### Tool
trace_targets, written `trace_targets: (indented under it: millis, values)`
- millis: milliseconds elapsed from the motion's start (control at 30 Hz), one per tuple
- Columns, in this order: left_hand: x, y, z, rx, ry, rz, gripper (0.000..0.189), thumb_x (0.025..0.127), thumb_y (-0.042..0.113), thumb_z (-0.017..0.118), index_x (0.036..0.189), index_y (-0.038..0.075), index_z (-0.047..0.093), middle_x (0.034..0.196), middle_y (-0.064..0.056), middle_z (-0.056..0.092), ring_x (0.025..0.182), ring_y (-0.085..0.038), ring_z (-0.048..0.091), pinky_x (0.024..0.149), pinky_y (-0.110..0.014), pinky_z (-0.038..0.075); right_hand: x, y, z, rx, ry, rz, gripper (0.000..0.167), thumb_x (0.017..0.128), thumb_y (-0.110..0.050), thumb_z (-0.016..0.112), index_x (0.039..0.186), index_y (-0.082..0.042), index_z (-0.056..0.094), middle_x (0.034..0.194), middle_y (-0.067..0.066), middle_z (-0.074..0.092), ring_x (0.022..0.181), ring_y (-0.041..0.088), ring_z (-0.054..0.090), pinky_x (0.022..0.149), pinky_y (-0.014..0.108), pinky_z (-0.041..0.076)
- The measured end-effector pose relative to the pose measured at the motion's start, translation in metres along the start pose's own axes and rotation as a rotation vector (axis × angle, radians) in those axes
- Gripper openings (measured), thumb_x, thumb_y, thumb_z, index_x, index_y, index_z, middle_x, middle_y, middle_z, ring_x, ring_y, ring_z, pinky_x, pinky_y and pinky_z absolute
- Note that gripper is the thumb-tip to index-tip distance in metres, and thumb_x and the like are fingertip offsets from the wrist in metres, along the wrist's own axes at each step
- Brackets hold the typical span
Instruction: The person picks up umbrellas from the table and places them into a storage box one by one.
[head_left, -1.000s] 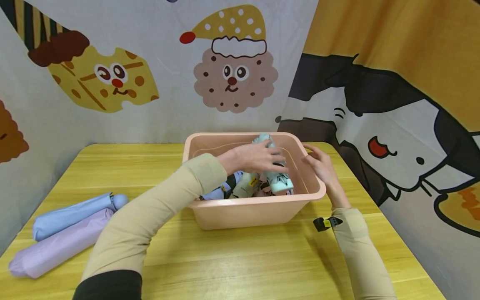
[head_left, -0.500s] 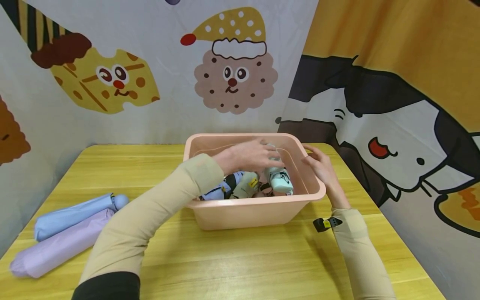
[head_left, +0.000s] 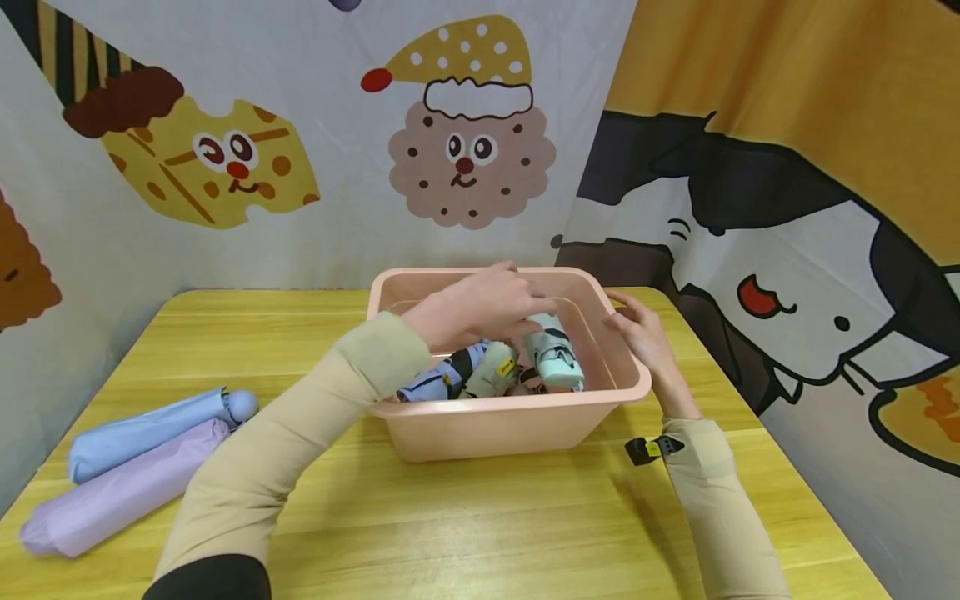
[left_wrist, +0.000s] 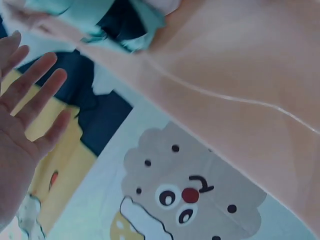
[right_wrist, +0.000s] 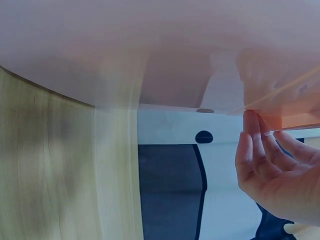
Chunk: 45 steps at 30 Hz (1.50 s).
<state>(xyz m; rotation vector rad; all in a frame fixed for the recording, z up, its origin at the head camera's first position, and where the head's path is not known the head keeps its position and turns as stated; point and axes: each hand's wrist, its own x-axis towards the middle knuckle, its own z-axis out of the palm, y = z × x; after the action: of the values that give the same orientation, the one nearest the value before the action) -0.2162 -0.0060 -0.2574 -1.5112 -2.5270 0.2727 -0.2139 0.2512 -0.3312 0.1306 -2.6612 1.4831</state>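
My left hand [head_left: 480, 304] hovers over the inside of a pink plastic tub [head_left: 480, 429], its fingers loose and holding nothing. In the left wrist view its fingers [left_wrist: 40, 80] are spread. Just past its fingertips a mint-green rolled bundle with dark print [head_left: 557, 358] leans in the tub. Beside that lie a grey-green bundle with a yellow tag [head_left: 491, 371] and a blue one with a dark band [head_left: 446, 377], partly hidden by the hand. My right hand [head_left: 647, 333] grips the tub's right rim; the right wrist view shows its fingertips [right_wrist: 251, 120] at the rim.
At the left of the wooden table [head_left: 450, 533] lie two folded umbrellas, a light blue one [head_left: 153, 433] with a round end and a lavender one [head_left: 123, 492]. A printed cloth [head_left: 337, 242] hangs behind the table and along its right side.
The left hand has let go of the mint-green bundle and drawn back leftward. The bundle has settled lower in the tub. The right hand has stayed at the rim.
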Motion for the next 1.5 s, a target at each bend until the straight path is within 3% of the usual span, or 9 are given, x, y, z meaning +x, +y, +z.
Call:
trace_targets:
  millis: [200, 333, 500, 600, 867, 1133, 1233, 1333, 1500]
  values:
    - [-0.02, -0.006, -0.02, -0.095, 0.063, -0.077, 0.034, 0.097, 0.036, 0.052, 0.125, 0.019, 0.059, 0.122, 0.0, 0.066, 0.115, -0.023, 0.059, 0.103, -0.045, 0.043, 0.0, 0.0, 0.001, 0.009, -0.005, 0.001, 0.051, 0.094, -0.019, 0.05, 0.143, -0.007, 0.041, 0.122, 0.03, 0.058, 0.076, -0.004, 0.058, 0.068, 0.013, 0.051]
    - [-0.039, -0.011, -0.033, -0.146, 0.14, -0.123, 0.03, 0.096, 0.034, 0.054, 0.12, 0.019, 0.062, 0.12, 0.0, 0.067, 0.114, -0.023, 0.06, 0.101, -0.043, 0.046, 0.002, 0.0, 0.001, 0.019, -0.008, -0.006, 0.051, 0.093, -0.018, 0.05, 0.143, -0.007, 0.042, 0.121, 0.03, 0.058, 0.075, -0.005, 0.058, 0.068, 0.013, 0.051]
    - [-0.07, -0.017, -0.046, -0.178, 0.226, -0.203, 0.028, 0.095, 0.032, 0.056, 0.118, 0.017, 0.064, 0.117, -0.002, 0.068, 0.109, -0.023, 0.062, 0.096, -0.043, 0.048, 0.004, -0.001, 0.0, 0.03, 0.005, -0.011, 0.051, 0.092, -0.016, 0.051, 0.141, -0.004, 0.043, 0.116, 0.029, 0.058, 0.073, -0.006, 0.058, 0.067, 0.013, 0.052]
    - [-0.094, -0.022, -0.043, -0.154, 0.283, -0.234, 0.027, 0.094, 0.031, 0.058, 0.115, 0.015, 0.066, 0.112, -0.004, 0.069, 0.105, -0.025, 0.064, 0.093, -0.045, 0.049, 0.005, 0.0, 0.0, 0.021, 0.001, -0.003, 0.052, 0.093, -0.016, 0.051, 0.142, -0.005, 0.042, 0.118, 0.029, 0.058, 0.073, -0.006, 0.058, 0.066, 0.013, 0.051]
    - [-0.169, -0.033, -0.011, -0.198, 0.371, -0.402, 0.026, 0.09, 0.023, 0.064, 0.112, 0.008, 0.066, 0.109, -0.011, 0.07, 0.1, -0.031, 0.065, 0.091, -0.05, 0.05, 0.006, 0.001, 0.0, 0.042, 0.002, 0.025, 0.052, 0.093, -0.016, 0.051, 0.143, -0.008, 0.041, 0.123, 0.03, 0.056, 0.073, -0.005, 0.058, 0.066, 0.014, 0.051]
    - [-0.233, -0.03, 0.038, -0.169, 0.364, -0.562, 0.03, 0.084, 0.016, 0.07, 0.112, 0.005, 0.065, 0.103, -0.017, 0.071, 0.086, -0.035, 0.067, 0.076, -0.052, 0.053, 0.003, 0.0, 0.001, 0.033, 0.011, 0.013, 0.052, 0.092, -0.017, 0.051, 0.142, -0.007, 0.043, 0.12, 0.03, 0.057, 0.073, -0.004, 0.059, 0.067, 0.015, 0.052]
    - [-0.257, -0.029, 0.058, -0.189, 0.331, -0.633, 0.031, 0.085, 0.014, 0.069, 0.113, 0.003, 0.064, 0.105, -0.021, 0.07, 0.082, -0.036, 0.067, 0.073, -0.052, 0.052, 0.003, 0.0, 0.002, 0.035, 0.007, 0.017, 0.052, 0.092, -0.018, 0.051, 0.142, -0.007, 0.043, 0.121, 0.029, 0.058, 0.074, -0.004, 0.059, 0.067, 0.015, 0.052]
    - [-0.281, -0.03, 0.074, -0.233, 0.255, -0.71, 0.034, 0.086, 0.013, 0.067, 0.117, 0.001, 0.06, 0.109, -0.024, 0.067, 0.083, -0.038, 0.066, 0.071, -0.052, 0.052, 0.003, 0.0, 0.002, 0.041, 0.007, 0.023, 0.052, 0.092, -0.018, 0.051, 0.142, -0.007, 0.042, 0.122, 0.03, 0.057, 0.074, -0.005, 0.058, 0.067, 0.014, 0.052]
    - [-0.315, -0.035, 0.094, -0.318, 0.032, -0.839, 0.046, 0.088, 0.018, 0.065, 0.126, -0.002, 0.05, 0.117, -0.034, 0.059, 0.088, -0.046, 0.063, 0.07, -0.054, 0.05, 0.004, 0.001, 0.001, 0.057, 0.011, 0.02, 0.052, 0.093, -0.016, 0.051, 0.143, -0.007, 0.042, 0.122, 0.03, 0.056, 0.073, -0.006, 0.058, 0.066, 0.014, 0.051]
